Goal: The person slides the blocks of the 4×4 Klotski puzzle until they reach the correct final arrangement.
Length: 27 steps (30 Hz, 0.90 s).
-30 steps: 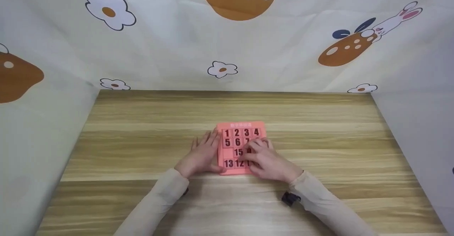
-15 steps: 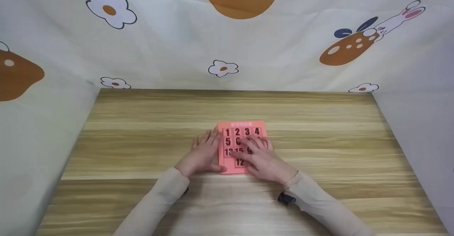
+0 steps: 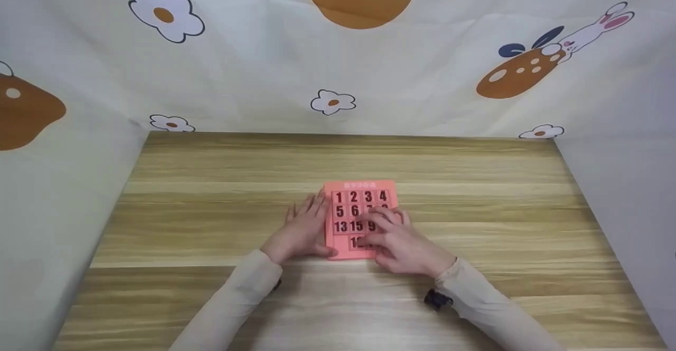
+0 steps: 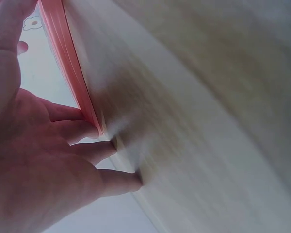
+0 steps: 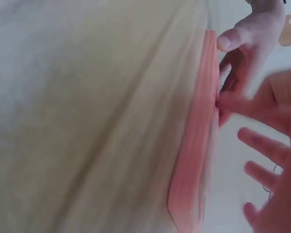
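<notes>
A pink sliding number puzzle (image 3: 362, 185) lies flat on the wooden table. Its top row reads 1 to 4, and 13, 15 and 9 show in the third row. The vacant slot is at the bottom left, beside the tile 12 (image 3: 354, 242). My left hand (image 3: 298, 235) rests along the left edge, fingers extended, thumb at the lower left corner. In the left wrist view the fingertips meet the puzzle's side (image 4: 70, 63) and the tabletop. My right hand (image 3: 406, 243) spreads over the lower right tiles, thumb at tile 12; it hides several tiles.
Wood-grain table (image 3: 237, 171) surrounds the puzzle. A pale cloth (image 3: 253, 66) printed with flowers, orange shapes and a rabbit walls off the back and sides. A dark device (image 3: 438, 299) sits at the right wrist.
Tile 13 slid up from the bottom row into the third row, moving the vacant slot to the bottom left. My right hand reached left, then drew back right. The left hand stayed put.
</notes>
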Motion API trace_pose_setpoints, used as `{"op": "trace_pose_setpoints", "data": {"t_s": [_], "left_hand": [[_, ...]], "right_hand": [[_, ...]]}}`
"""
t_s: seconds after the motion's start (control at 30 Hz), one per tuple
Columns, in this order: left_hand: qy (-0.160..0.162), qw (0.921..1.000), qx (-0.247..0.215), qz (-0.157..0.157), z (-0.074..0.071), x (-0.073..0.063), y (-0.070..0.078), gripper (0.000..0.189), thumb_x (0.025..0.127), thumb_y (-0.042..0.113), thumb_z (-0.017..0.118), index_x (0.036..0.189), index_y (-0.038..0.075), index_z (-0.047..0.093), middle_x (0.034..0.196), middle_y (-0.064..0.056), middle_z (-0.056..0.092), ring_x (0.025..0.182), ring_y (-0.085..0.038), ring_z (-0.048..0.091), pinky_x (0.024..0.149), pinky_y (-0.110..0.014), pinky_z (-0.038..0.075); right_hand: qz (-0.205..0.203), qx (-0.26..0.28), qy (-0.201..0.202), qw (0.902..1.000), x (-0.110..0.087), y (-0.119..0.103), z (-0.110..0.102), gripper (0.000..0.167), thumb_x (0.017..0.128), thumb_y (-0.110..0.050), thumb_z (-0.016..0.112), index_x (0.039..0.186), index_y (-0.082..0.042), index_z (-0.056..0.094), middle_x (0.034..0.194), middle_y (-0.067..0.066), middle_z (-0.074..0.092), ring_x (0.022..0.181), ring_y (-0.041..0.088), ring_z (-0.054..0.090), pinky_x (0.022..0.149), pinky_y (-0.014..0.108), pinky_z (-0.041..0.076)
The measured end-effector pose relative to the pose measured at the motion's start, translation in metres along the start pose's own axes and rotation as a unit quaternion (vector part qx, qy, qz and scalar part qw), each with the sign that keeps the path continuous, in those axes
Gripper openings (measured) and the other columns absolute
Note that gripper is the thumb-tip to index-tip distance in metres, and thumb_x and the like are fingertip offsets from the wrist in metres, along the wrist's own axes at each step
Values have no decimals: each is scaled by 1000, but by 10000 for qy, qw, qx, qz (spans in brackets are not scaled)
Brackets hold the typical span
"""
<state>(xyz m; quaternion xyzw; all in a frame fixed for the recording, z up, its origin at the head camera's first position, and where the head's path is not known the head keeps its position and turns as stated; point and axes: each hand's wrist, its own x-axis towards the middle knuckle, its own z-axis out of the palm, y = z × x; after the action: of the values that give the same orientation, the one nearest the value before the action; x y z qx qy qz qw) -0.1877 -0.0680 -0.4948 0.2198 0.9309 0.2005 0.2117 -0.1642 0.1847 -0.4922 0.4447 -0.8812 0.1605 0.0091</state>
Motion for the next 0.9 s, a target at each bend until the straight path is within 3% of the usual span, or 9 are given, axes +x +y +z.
{"op": "trace_pose_setpoints", "data": {"t_s": [0.1,0.33,0.5,0.6,0.77,0.9], "left_hand": [[15,10000,-8,18,0,0,0,119,72,50,79,153,-1,9,160,-15,-2,144,-37,-1,110,-62,-4],[-30,10000,-23,-19,1,0,0,120,72,50,79,154,0,7,159,-14,-4,144,-36,-2,110,-62,-4],[34,10000,29,62,0,1,0,118,73,47,81,153,-2,9,160,-16,-1,144,-37,2,110,-64,0],[48,9999,21,90,0,1,0,118,73,47,80,153,-1,9,160,-16,-1,144,-37,2,110,-65,1],[72,9999,25,118,0,0,1,118,73,48,79,153,-1,9,160,-16,-2,144,-37,1,110,-63,-2],[81,9999,37,91,0,0,0,118,73,49,79,153,-1,9,160,-16,-1,145,-37,1,110,-62,-3]], "right_hand": [[-96,-29,-61,9999,-1,-1,-1,33,79,-19,69,111,-17,72,143,11,45,131,37,35,101,66,26],[-43,-144,200,9997,-3,-1,3,34,78,-23,70,111,-16,72,134,9,52,126,32,39,99,59,29],[-123,-168,-227,9995,-2,-4,8,53,82,-31,66,134,-20,60,147,10,40,133,35,32,103,65,22],[-56,-55,-275,9996,-2,-5,9,62,84,-32,65,142,-20,50,149,12,37,136,36,30,106,65,20],[-56,55,13,10000,-4,-6,7,69,80,-29,68,144,-13,45,141,11,49,132,32,38,106,63,22],[-222,318,103,9992,-7,-6,3,66,80,-24,69,141,-12,49,134,9,57,126,27,46,106,63,22]]}}
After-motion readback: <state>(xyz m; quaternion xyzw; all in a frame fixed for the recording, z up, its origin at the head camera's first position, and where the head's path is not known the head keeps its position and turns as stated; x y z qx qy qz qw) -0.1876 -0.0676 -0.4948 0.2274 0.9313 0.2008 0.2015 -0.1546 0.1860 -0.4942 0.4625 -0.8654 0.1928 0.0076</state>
